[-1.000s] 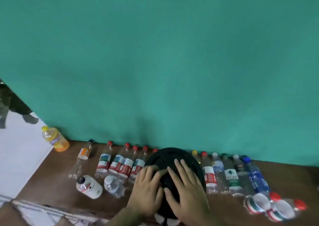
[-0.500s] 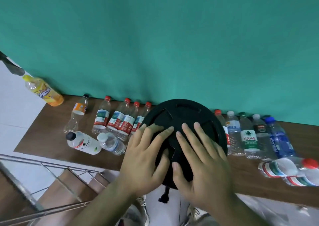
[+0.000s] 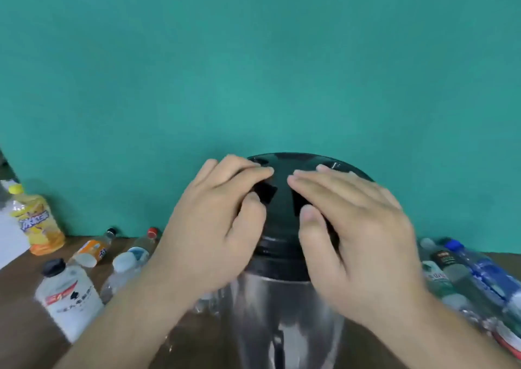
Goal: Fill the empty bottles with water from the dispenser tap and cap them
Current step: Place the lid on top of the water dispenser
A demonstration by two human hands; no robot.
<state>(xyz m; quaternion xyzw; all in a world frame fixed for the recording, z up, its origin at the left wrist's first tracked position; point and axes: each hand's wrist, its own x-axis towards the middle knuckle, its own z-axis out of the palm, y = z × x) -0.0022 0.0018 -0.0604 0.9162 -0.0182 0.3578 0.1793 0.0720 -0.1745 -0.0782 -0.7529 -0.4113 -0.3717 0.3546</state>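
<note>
- Our left hand (image 3: pixel 214 227) and right hand (image 3: pixel 358 244) lie flat on the dispenser lid (image 3: pixel 282 199), fingers nearly straight, seemingly pressing.
- Bottles (image 3: pixel 70 292) stand left and right of it on the table (image 3: pixel 19 320).

Two hands (image 3: pixel 208 227) (image 3: pixel 358 242), one dispenser (image 3: pixel 282 292), roughly nine bottles (image 3: pixel 69 295)

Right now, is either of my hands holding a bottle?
No, the left hand and the right hand are both on the black lid of the dispenser, with no bottle in either.
</note>
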